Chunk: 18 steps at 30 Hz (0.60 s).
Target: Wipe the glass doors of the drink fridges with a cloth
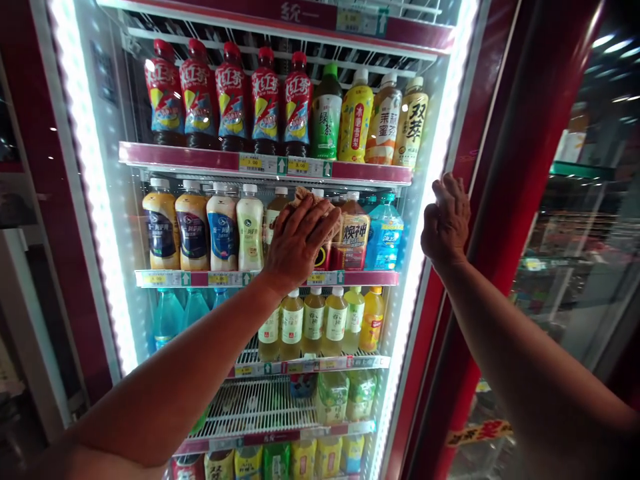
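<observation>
My left hand [299,241] lies flat on a brownish cloth [306,195] and presses it against the glass door [113,113] of a lit drinks fridge, at the height of the second shelf [200,278]. Most of the cloth is hidden under the palm and fingers. My right hand [445,220] is curled around the edge of the red door frame [493,200] on the fridge's right side, level with the same shelf.
Behind the glass stand rows of bottles: red-capped tea bottles [233,97] on the top shelf, milky drinks [193,227] below, and yellow-green bottles [315,323] lower down. A second glass-fronted cabinet [575,267] stands to the right. A dark wall is on the left.
</observation>
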Tool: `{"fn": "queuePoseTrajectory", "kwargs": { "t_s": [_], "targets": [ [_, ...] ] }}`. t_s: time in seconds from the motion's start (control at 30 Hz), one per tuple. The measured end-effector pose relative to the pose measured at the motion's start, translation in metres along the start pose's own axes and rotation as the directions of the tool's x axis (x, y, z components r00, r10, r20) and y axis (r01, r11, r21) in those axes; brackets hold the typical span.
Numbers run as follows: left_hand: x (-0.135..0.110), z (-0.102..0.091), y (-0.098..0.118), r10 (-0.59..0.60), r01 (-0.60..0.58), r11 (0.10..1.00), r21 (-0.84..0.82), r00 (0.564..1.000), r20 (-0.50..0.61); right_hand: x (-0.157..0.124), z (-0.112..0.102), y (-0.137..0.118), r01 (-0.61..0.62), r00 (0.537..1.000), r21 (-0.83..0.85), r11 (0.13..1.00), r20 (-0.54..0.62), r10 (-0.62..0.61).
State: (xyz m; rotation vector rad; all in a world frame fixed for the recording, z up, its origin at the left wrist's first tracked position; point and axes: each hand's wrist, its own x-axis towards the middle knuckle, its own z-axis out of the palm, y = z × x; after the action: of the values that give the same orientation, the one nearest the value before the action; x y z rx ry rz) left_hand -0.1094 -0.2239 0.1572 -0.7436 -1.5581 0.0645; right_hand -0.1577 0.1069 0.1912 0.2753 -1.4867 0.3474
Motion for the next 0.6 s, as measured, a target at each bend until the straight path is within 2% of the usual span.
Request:
{"fn": "queuePoseTrajectory", "kwargs": {
  "t_s": [0.07, 0.13, 0.2, 0.4, 0.5, 0.6],
  "targets": [
    [-0.001, 0.007, 0.013, 0.019, -0.019, 1.0, -0.002, 1.0, 0.007, 0.0, 0.0, 0.001, 0.015, 1.0, 0.011, 1.0, 0.009, -0.015],
    [-0.002, 0.015, 0.026, 0.119, -0.118, 0.993, -0.012, 0.992, 0.051, 0.0, 0.0, 0.003, 0.022, 0.999, 0.009, 1.0, 0.025, -0.023],
    [0.002, 0.022, 0.034, 0.163, -0.162, 0.987, -0.022, 0.982, 0.091, 0.0, 0.0, 0.005, 0.032, 0.999, 0.001, 1.0, 0.038, -0.032],
    [0.036, 0.033, 0.041, 0.06, -0.059, 0.998, -0.026, 0.997, 0.056, 0.001, 0.0, 0.01, 0.034, 0.998, 0.033, 0.999, 0.047, -0.036],
    [0.032, 0.038, 0.057, 0.117, -0.117, 0.993, -0.007, 0.992, 0.047, 0.0, 0.0, 0.011, 0.036, 0.998, 0.063, 0.997, 0.043, -0.039],
    [0.03, 0.042, 0.066, 0.171, -0.171, 0.985, -0.003, 0.982, 0.083, -0.001, 0.0, 0.013, 0.022, 0.999, 0.088, 0.996, 0.037, -0.026]
  ]
}}
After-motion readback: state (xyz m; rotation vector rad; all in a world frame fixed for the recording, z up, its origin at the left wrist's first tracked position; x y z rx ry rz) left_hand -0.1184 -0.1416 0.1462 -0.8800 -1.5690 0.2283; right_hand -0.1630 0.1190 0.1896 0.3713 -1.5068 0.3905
